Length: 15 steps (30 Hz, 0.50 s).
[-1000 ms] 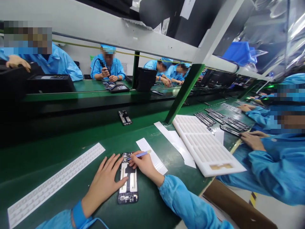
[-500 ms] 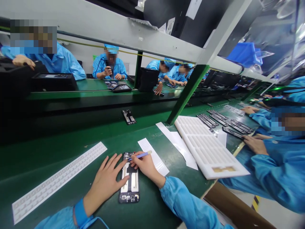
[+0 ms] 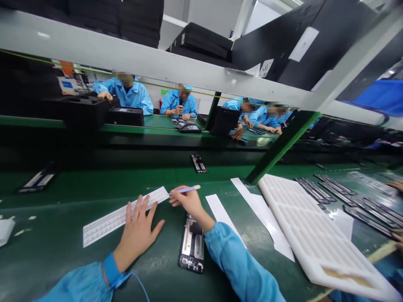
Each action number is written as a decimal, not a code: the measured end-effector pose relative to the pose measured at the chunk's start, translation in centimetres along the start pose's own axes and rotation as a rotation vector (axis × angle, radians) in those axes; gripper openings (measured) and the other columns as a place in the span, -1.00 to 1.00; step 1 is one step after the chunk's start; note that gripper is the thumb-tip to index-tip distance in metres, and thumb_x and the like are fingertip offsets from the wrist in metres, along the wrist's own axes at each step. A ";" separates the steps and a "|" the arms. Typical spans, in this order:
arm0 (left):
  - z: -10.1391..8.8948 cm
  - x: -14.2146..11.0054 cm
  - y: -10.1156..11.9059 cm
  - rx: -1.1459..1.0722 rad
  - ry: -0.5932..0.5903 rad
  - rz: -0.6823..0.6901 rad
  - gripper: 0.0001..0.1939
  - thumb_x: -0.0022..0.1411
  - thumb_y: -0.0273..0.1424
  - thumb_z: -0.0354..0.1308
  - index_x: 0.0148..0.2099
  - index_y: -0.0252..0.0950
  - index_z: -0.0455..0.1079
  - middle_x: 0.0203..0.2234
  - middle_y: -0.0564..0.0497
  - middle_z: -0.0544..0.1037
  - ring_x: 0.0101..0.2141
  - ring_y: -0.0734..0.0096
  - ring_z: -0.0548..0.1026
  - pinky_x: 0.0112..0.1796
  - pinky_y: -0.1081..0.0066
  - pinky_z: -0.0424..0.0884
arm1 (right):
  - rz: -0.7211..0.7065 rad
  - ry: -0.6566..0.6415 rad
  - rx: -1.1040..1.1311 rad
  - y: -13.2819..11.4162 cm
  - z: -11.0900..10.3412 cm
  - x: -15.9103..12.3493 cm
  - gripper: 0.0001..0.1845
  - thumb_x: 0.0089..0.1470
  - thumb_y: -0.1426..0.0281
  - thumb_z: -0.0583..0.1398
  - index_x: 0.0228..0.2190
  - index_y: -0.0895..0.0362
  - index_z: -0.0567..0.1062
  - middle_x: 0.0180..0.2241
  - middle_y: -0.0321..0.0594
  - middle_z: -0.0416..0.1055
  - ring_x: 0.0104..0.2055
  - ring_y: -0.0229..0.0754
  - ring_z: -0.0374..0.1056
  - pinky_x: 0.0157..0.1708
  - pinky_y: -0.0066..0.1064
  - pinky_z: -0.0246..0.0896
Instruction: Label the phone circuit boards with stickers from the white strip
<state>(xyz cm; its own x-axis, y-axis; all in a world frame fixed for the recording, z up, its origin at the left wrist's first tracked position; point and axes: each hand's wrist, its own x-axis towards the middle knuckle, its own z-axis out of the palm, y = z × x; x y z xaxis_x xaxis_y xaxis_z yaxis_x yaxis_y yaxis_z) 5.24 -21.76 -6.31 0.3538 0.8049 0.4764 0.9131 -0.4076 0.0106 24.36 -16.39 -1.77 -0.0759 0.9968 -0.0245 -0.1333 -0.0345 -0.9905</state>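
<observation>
My left hand (image 3: 137, 235) lies with its fingers spread, the fingertips over a long white sheet of small stickers (image 3: 103, 226). A blue band with a cord circles that wrist. In a pinch, my right hand (image 3: 189, 203) grips a slim lilac pen-like tool (image 3: 188, 189) with a pale end. The tool's tip is at the right end of the sticker sheet; whether a sticker clings to it is too small to tell. Beneath my right wrist lies an opened phone (image 3: 192, 247), its inner parts facing up and its top partly hidden by the hand.
A second white sticker sheet (image 3: 217, 207), white paper strips (image 3: 258, 214) and a white foam tray (image 3: 302, 235) lie to the right. Further phone bodies (image 3: 199, 163) rest behind and far right. A green post (image 3: 280, 147) rises at the back; co-workers sit opposite.
My right hand has moved with the tool from the phone's top to the sticker sheet. My left hand has gone from the phone onto the sheet. The view has swung left.
</observation>
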 end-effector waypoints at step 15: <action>0.7 -1.4 0.6 -0.071 -0.114 -0.030 -0.32 0.30 0.01 -0.05 0.27 -0.35 0.27 0.21 -0.32 0.28 0.27 -0.22 0.11 0.22 -0.21 -0.06 | 0.037 -0.170 -0.159 5.0 5.0 5.2 -0.85 -0.03 0.31 0.28 -0.44 0.14 0.52 -0.56 -0.29 0.52 -0.59 -0.24 0.45 -0.57 -0.49 0.40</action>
<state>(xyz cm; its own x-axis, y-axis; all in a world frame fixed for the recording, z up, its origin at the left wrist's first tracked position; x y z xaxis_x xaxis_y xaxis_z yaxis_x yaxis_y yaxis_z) 5.39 -22.84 -7.61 0.3506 0.8596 0.3717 0.9086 -0.4085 0.0876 18.39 -11.70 -6.22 -0.2447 0.9682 -0.0516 0.0294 -0.0458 -0.9985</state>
